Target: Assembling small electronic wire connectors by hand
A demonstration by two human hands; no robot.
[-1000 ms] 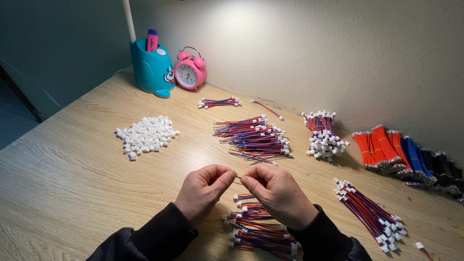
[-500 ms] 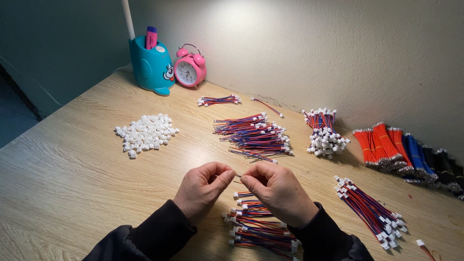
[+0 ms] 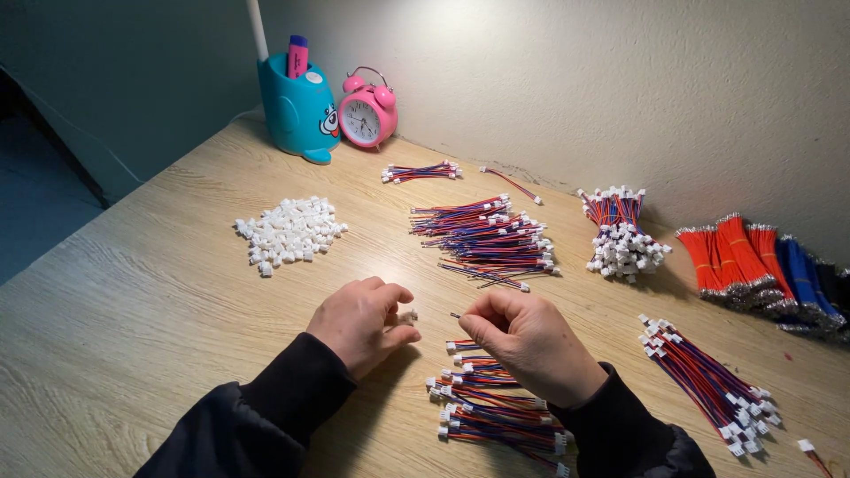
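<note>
My left hand (image 3: 361,322) pinches a small white plastic connector (image 3: 408,314) between thumb and forefinger, just above the wooden table (image 3: 133,301). My right hand (image 3: 524,343) is closed on a thin wire (image 3: 456,315) whose tip sticks out toward the connector, a short gap apart. Under and in front of my right hand lies a pile of red and blue wires with white connectors (image 3: 491,412).
A heap of loose white connectors (image 3: 288,232) lies at the left. Wire piles (image 3: 491,237) sit mid-table, with more bundles (image 3: 620,235) (image 3: 708,385) and red and blue wire bunches (image 3: 761,261) at the right. A blue pen holder (image 3: 297,111) and pink alarm clock (image 3: 367,113) stand by the wall.
My hands have come slightly apart: earlier their fingertips met over the wire, and now a gap shows between the connector and the wire tip.
</note>
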